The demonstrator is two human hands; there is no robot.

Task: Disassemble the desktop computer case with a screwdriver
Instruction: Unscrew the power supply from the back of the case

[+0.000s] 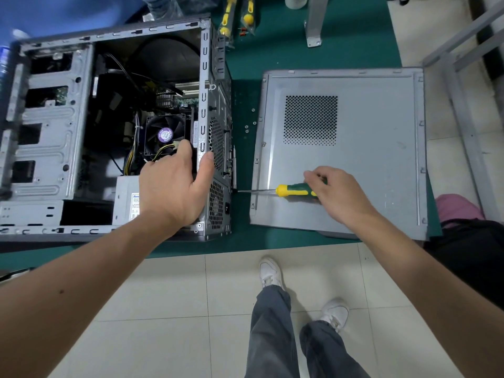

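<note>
Computer case (114,126) lies open on the worktop (242,105), our left hand (174,184) gripping its rear edge.
Our right hand (338,192) pinches the screwdriver (283,190); its shaft runs level leftward, tip at a rear-panel screw.

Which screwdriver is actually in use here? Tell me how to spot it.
Start at the grey side panel lying flat on the green mat, right of the open computer case. The screwdriver lies across its near left part, gripped by the right hand. Unlike the bagged yellow screwdrivers at the far edge, it is green-and-yellow and unwrapped.
</note>
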